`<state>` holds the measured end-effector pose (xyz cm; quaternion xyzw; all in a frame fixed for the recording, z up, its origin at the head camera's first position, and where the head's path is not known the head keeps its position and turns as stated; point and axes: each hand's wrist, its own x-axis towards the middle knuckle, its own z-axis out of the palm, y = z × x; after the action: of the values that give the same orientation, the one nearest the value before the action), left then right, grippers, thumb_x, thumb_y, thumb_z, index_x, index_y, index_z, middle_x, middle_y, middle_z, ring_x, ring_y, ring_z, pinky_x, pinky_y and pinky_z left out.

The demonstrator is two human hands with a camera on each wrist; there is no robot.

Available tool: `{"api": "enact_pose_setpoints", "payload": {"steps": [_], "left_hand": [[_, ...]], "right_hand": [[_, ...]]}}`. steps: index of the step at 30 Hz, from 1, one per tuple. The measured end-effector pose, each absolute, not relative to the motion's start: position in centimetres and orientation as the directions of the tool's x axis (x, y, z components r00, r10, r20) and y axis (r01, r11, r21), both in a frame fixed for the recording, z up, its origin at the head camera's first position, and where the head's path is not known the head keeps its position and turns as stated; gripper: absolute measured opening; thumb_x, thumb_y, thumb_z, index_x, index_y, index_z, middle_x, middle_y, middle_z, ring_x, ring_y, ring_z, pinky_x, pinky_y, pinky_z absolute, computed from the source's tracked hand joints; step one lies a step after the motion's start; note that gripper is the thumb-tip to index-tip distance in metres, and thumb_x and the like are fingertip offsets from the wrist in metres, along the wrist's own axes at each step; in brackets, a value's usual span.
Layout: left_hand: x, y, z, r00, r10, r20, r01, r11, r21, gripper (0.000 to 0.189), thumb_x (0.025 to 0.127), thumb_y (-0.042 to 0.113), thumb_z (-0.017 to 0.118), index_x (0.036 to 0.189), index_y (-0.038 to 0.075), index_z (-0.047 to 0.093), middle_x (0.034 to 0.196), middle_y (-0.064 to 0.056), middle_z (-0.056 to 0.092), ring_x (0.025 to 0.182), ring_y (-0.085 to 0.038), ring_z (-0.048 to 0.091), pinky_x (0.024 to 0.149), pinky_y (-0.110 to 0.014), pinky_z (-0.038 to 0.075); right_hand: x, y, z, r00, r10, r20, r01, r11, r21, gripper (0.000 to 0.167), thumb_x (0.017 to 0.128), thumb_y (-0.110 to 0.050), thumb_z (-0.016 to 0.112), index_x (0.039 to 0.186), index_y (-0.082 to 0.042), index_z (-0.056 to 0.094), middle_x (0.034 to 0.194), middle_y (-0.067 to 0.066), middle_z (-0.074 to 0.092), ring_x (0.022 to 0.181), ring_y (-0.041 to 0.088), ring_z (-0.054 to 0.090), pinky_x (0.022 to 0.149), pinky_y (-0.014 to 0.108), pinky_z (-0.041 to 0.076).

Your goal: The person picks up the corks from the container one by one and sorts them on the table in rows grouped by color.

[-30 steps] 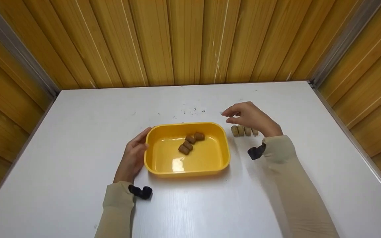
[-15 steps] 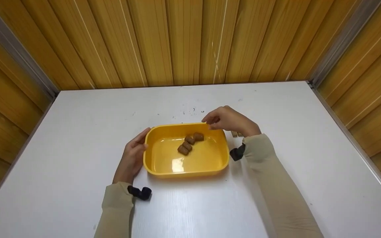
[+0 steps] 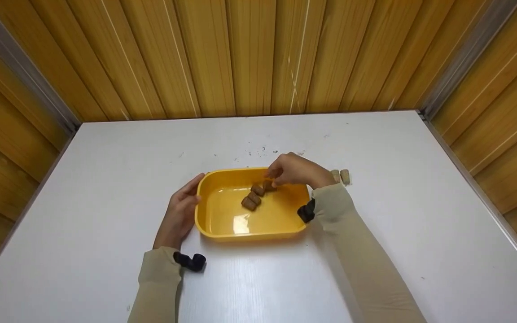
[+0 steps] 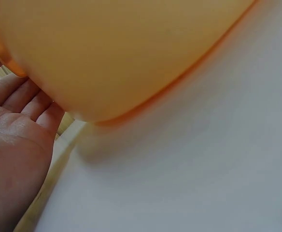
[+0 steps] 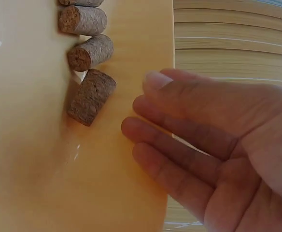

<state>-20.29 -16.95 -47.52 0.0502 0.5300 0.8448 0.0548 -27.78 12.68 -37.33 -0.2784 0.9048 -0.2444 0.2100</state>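
A yellow plastic tub (image 3: 222,220) stands on the white table, with several brown corks (image 3: 248,203) in a crooked line on its floor. My left hand (image 3: 181,208) holds the tub's left end, thumb at the rim and fingers along the outside wall. In the left wrist view that hand (image 4: 20,125) has its fingers behind the tub wall (image 4: 112,48). My right hand (image 3: 296,170) reaches over the back right rim. The right wrist view shows this hand (image 5: 204,140) with bent, parted fingers and nothing between them, just apart from the nearest cork (image 5: 91,97).
Paler corks (image 3: 345,176) stand in a row on the table right of the tub, partly hidden by the right hand and wrist. Dark specks mark the white table (image 3: 151,148) behind the tub. Wood-patterned panels (image 3: 249,58) close off the back and sides.
My right hand has moved left and down from above the pale corks to the brown corks inside the tub. The left hand and the corks look unmoved.
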Motion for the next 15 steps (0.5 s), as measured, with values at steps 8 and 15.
{"api": "enact_pose_setpoints", "payload": {"steps": [8, 15], "left_hand": [[-20.28, -16.98, -47.57, -0.985, 0.167, 0.037, -0.042, -0.445, 0.895, 0.058, 0.090, -0.008, 0.039, 0.148, -0.001, 0.031, 0.153, -0.011, 0.037, 0.140, -0.022, 0.037, 0.114, -0.031, 0.034], [-20.28, -17.00, -47.56, -0.984, 0.173, 0.040, -0.038, -0.427, 0.903, 0.059, 0.090, -0.008, 0.039, 0.148, 0.001, 0.033, 0.154, -0.010, 0.036, 0.139, -0.018, 0.039, 0.113, -0.029, 0.034]], "right_hand": [[-27.58, 11.95, -37.52, -0.753, -0.575, -0.321, -0.382, 0.778, -0.498, 0.031, 0.085, -0.006, 0.069, 0.116, -0.007, 0.070, 0.113, 0.007, 0.071, 0.105, 0.023, 0.064, 0.093, 0.037, 0.055], [-27.31, 11.59, -37.83, -0.763, -0.543, -0.349, -0.350, 0.802, -0.484, 0.034, 0.083, -0.002, 0.069, 0.115, -0.011, 0.071, 0.114, 0.004, 0.071, 0.096, 0.018, 0.061, 0.088, 0.033, 0.054]]}}
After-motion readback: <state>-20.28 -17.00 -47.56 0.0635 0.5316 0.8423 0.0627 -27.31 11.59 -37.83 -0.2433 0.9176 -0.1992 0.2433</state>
